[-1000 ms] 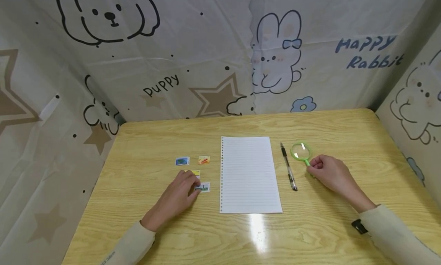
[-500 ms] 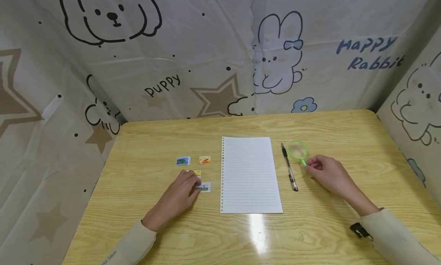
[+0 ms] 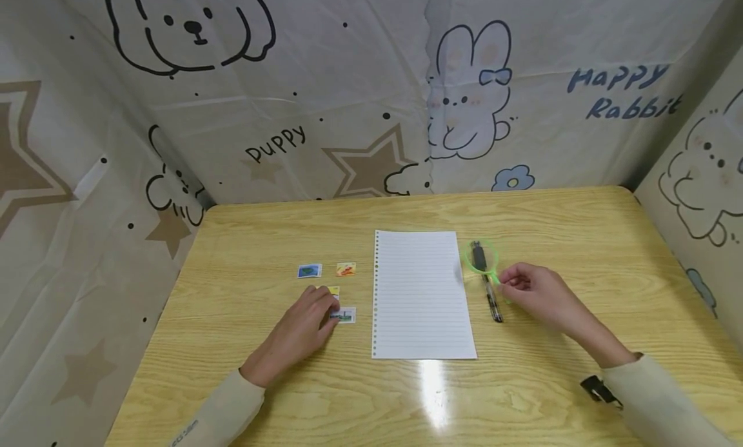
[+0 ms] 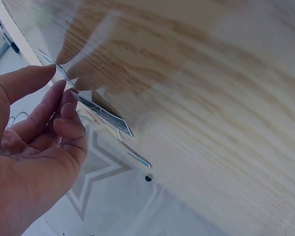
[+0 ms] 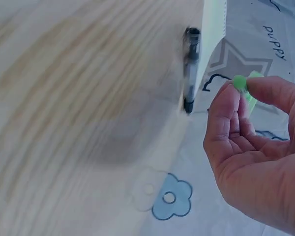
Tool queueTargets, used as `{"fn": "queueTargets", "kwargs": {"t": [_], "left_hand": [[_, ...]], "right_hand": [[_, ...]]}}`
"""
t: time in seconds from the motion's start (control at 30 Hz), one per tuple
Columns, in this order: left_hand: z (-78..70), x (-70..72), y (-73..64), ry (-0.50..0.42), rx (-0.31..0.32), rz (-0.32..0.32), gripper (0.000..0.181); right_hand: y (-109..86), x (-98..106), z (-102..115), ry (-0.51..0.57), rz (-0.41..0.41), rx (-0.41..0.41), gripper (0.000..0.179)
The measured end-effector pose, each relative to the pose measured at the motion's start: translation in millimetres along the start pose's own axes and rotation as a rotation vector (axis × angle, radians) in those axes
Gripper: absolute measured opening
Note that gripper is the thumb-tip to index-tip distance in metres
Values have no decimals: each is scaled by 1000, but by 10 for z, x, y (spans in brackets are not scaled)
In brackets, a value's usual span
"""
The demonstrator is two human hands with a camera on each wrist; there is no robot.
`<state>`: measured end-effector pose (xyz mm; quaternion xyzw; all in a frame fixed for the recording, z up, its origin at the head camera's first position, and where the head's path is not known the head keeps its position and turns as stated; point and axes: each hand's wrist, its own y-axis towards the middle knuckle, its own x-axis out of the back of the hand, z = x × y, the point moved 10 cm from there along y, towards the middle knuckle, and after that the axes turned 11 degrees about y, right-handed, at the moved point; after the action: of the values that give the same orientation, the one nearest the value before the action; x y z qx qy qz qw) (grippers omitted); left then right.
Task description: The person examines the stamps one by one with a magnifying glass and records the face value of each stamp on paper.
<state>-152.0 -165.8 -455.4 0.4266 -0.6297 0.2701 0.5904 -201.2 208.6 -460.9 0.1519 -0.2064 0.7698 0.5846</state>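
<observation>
In the head view, my right hand pinches the handle of a green magnifying glass between thumb and fingers. Its round lens overlaps the upper part of a black-and-clear pen, which shows enlarged through it. The right wrist view shows the green handle end at the fingertips. My left hand has its thumb and index fingertips at the left end of a small green-and-white stamp. Just above it, a yellow stamp is partly hidden by the fingers. A blue stamp and an orange stamp lie farther back.
A lined sheet of paper with punched holes down its left side lies between the hands. The wooden table meets a patterned cloth wall at the back, with more cloth on both sides.
My right hand has carried the magnifying glass left, from beside the pen to over the pen's upper part. The left hand stays at the stamp; the head view has shifted slightly.
</observation>
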Motion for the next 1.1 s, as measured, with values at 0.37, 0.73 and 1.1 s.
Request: {"fn": "queueTargets", "kwargs": {"t": [0.37,0.73,1.1], "left_hand": [[5,-8,-18,23,-8,-6,17],[3,2,0,9,-18,-5,16],[13,-8,-6,18,-14,0,15]], "right_hand": [[14,-237,239,165,62,38,21],[62,-459,393,293,130,67,13],[64,-541,434,427,149,18,17]]}}
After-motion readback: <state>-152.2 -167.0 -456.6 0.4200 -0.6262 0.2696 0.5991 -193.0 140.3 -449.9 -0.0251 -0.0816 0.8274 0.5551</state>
